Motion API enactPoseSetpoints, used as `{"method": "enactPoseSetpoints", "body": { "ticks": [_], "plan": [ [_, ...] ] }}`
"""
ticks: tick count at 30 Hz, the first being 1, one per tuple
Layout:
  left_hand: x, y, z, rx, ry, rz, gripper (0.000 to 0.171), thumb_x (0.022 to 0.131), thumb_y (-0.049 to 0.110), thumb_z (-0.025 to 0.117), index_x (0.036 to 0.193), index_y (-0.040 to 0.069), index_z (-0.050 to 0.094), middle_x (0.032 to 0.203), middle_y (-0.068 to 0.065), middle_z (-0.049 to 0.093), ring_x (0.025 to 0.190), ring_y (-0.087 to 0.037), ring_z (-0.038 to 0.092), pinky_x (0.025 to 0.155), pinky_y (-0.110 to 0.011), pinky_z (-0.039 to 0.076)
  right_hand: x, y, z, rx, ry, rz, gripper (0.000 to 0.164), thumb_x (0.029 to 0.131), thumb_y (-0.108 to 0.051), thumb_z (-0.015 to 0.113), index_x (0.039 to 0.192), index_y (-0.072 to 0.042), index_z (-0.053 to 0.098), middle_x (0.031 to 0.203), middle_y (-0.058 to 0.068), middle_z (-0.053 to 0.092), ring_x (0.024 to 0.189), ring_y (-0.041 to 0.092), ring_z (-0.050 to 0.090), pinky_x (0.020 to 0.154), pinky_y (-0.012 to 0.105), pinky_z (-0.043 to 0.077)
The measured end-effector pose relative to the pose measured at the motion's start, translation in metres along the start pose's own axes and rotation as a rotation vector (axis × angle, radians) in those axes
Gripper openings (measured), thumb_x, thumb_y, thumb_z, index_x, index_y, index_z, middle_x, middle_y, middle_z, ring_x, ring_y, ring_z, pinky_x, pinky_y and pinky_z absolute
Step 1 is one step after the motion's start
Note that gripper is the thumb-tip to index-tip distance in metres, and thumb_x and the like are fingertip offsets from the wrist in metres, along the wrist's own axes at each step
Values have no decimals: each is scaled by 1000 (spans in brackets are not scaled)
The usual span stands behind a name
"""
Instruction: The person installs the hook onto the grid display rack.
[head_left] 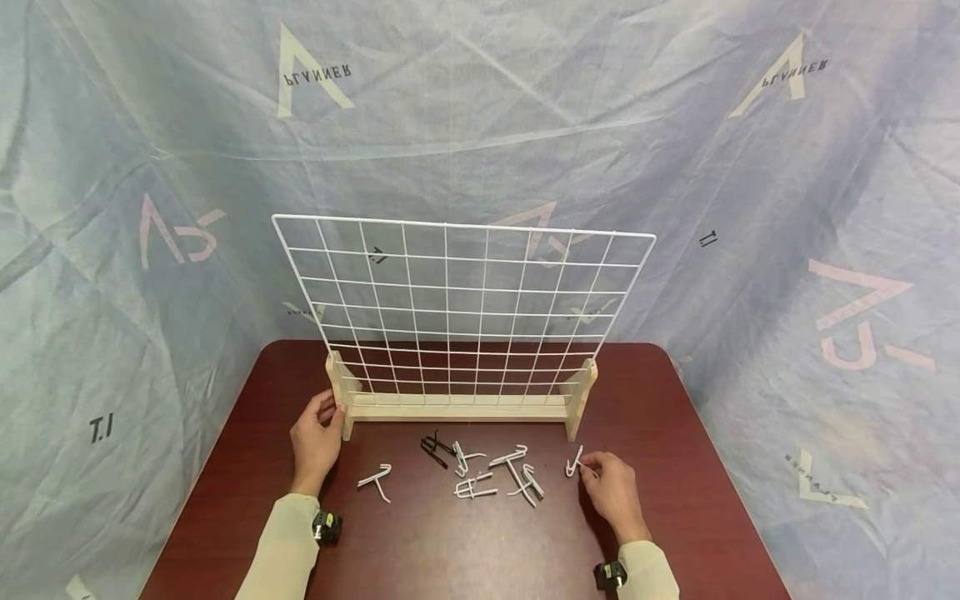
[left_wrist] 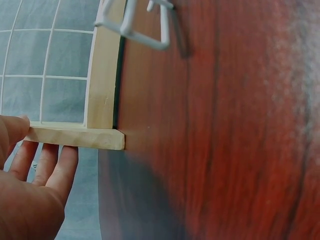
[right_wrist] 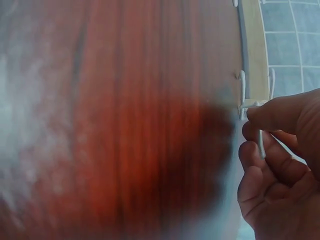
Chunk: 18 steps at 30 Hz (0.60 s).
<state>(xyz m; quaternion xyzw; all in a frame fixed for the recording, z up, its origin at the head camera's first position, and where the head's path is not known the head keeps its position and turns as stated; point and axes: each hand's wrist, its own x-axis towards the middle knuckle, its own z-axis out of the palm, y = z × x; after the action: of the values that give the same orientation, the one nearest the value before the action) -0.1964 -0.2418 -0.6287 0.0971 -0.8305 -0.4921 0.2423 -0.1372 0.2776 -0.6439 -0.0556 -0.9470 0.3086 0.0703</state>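
Note:
A white wire grid panel (head_left: 446,223) stands upright in a wooden stand (head_left: 457,411) on the table. My left hand (head_left: 315,437) holds the stand's left wooden side piece (left_wrist: 80,137), thumb on one face and fingers on the other. My right hand (head_left: 613,493) pinches a white wire hook (right_wrist: 243,87) between thumb and fingers, in front of the stand's right side piece (head_left: 581,392). Part of that hook is hidden by the fingers. A single white hook (head_left: 371,479) lies near the left hand, and its prongs (left_wrist: 145,39) show in the left wrist view.
Several more white hooks (head_left: 510,458) lie loosely grouped in front of the stand. Black hooks (head_left: 433,451) lie left of them. The dark red table (head_left: 225,483) has a grey printed cloth (head_left: 450,108) hanging behind it and on both sides.

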Motion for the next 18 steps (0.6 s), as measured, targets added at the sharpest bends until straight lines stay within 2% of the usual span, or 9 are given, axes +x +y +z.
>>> {"method": "enactPoseSetpoints", "body": {
  "ticks": [5,9,18],
  "plan": [
    [0,1,1,-9,2,-2,37,100,12,74,137,7,68,125,-19,74,110,-39,75,75,2,43,0,-2,-1,14,51,-18,7,88,-8,82,94,-11,81,91,4,76,78,15,67,69,32,53],
    [1,0,1,-13,2,-2,37,101,12,74,137,8,68,126,-19,74,111,-39,74,76,2,43,1,-3,1,32,98,-14,7,87,-8,83,92,-12,81,88,3,78,78,15,72,68,31,56],
    [0,-1,0,10,-7,-23,37,102,15,73,138,9,68,127,-18,74,113,-37,74,78,-5,49,3,-6,0,87,118,4,7,89,-12,84,94,-13,80,83,0,80,78,17,77,66,29,58]
  ]
}}
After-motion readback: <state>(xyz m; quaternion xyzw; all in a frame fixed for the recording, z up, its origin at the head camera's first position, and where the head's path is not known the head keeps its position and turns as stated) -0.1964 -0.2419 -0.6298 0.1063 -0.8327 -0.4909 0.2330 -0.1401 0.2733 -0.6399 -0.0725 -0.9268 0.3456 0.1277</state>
